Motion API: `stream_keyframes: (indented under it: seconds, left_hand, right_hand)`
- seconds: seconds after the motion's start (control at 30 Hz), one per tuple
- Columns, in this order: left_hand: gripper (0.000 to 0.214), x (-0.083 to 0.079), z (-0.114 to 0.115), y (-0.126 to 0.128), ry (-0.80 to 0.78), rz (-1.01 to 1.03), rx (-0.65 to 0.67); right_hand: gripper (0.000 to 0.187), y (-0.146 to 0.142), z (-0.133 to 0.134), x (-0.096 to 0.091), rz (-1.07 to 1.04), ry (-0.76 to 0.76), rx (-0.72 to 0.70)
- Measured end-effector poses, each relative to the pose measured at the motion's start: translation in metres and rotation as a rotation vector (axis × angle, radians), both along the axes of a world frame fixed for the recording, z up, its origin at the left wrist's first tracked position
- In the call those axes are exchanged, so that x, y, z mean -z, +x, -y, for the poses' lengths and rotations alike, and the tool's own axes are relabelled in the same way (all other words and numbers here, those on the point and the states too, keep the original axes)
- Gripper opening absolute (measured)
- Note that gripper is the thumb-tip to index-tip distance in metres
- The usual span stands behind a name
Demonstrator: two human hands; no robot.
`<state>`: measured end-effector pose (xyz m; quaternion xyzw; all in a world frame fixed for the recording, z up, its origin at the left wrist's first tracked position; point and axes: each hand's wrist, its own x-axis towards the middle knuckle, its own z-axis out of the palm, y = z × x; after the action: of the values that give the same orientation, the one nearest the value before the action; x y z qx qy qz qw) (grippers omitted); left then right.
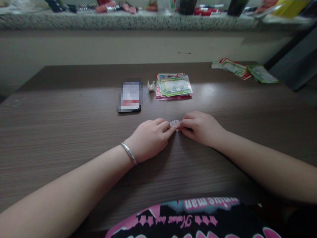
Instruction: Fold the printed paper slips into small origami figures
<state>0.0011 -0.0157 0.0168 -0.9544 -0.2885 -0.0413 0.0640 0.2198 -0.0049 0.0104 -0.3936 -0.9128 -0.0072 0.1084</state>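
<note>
Between my two hands is a small folded piece of printed paper (175, 123), low over the wooden table (74, 132). My left hand (152, 137), with a silver bangle (128, 152) at the wrist, pinches its left side. On the other side, my right hand (201, 129) grips the right edge between thumb and fingers. Fingertips cover much of the paper, so its full shape is hidden. Beyond the hands stand a small folded paper crane (151, 86) and a stack of printed paper sheets (174, 86).
Left of the crane lies a phone (129, 96) with a blurred screen. More printed papers (237, 70) are spread at the table's far right. Behind the table runs a speckled stone ledge (138, 21) crowded with small items. A dark panel (294, 56) stands at the right.
</note>
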Motion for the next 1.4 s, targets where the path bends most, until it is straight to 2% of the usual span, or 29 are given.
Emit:
stream_keyframes:
  seconds: [0.47,0.7,0.83,1.0,1.2,1.4]
  left_hand:
    - [0.034,-0.005,0.000,0.000,0.015,-0.020,-0.015]
    - [0.034,-0.004,0.000,0.001,0.008,-0.021,-0.013]
    - [0.035,-0.001,0.000,0.001,0.003,-0.012,-0.007]
    - [0.035,0.002,0.000,-0.001,0.017,-0.004,0.031]
    - [0.036,0.002,-0.001,0.000,0.023,-0.018,0.090]
    - [0.034,0.003,0.000,0.001,0.029,-0.017,0.083]
  right_hand:
    - [0.023,-0.004,0.005,-0.007,0.130,0.139,-0.017]
    - [0.025,0.001,0.006,-0.006,0.126,0.140,-0.047]
    - [0.026,0.001,0.006,-0.003,0.114,0.117,-0.028]
    - [0.018,-0.004,0.001,0.000,-0.029,-0.014,0.122]
    - [0.010,-0.007,-0.009,0.001,-0.118,-0.143,0.089]
    - [0.013,-0.009,-0.010,0.002,-0.081,-0.137,0.117]
